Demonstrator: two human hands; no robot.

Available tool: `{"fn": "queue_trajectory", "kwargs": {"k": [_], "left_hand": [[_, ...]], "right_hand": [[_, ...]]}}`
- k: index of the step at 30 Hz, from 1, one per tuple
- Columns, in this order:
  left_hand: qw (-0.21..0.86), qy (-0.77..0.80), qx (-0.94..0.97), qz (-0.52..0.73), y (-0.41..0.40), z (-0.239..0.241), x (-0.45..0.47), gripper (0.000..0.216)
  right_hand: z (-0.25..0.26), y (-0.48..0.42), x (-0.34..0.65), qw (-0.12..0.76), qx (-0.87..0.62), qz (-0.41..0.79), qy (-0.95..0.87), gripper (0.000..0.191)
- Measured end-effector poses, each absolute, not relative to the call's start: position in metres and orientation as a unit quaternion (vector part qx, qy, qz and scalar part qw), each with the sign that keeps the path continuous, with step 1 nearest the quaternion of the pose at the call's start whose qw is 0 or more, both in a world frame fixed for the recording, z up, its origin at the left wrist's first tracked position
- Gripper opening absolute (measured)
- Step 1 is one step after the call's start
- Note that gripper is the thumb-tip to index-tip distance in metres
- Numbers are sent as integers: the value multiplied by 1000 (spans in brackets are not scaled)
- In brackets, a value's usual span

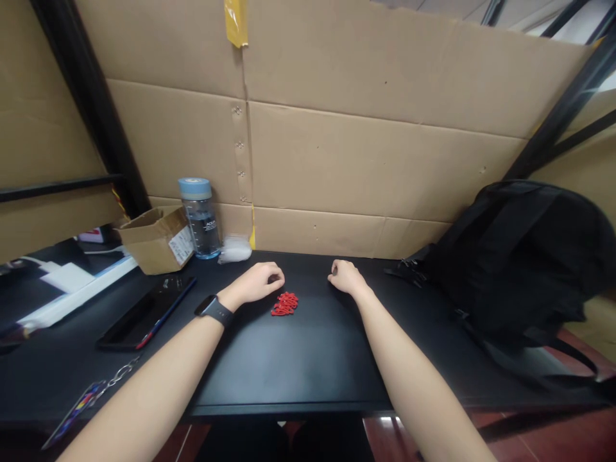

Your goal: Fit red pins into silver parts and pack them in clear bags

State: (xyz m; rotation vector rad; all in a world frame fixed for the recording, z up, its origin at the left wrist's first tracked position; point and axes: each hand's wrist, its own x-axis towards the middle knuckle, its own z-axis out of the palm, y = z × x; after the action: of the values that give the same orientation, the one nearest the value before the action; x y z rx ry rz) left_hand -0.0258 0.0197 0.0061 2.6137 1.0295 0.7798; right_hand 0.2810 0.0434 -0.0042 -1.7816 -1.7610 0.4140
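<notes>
A small heap of red, cord-like pieces (285, 304) lies on the black table between my hands. My left hand (260, 281), with a black watch (213, 310) on its wrist, rests just behind and to the left of the heap. Its fingers curl in towards the thumb, and nothing shows in them. Farther right, apart from the red pieces, my right hand (346, 277) rests on the table with loosely closed fingers. I see nothing in it either, though the palm is hidden.
Left of me lie a phone (148, 312) and a keychain (91, 396). Behind them stand a small cardboard box (156, 240), a water bottle (202, 221) and a clear plastic wrap (235, 249). A black backpack (520, 263) sits on the right. Cardboard walls (337, 160) enclose the table.
</notes>
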Motion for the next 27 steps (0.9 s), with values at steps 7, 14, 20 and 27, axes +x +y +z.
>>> {"fn": "queue_trajectory", "kwargs": {"k": [7, 14, 20, 27], "left_hand": [[109, 353, 891, 262, 22, 4, -28, 23], [105, 355, 893, 255, 21, 6, -28, 23], [111, 356, 891, 260, 20, 8, -28, 22], [102, 358, 892, 257, 20, 7, -29, 21]], "right_hand": [[-2, 48, 295, 239, -667, 111, -697, 14], [5, 45, 302, 226, -658, 112, -710, 20], [6, 43, 301, 233, -655, 110, -710, 24], [7, 45, 301, 237, -654, 98, -712, 31]]}}
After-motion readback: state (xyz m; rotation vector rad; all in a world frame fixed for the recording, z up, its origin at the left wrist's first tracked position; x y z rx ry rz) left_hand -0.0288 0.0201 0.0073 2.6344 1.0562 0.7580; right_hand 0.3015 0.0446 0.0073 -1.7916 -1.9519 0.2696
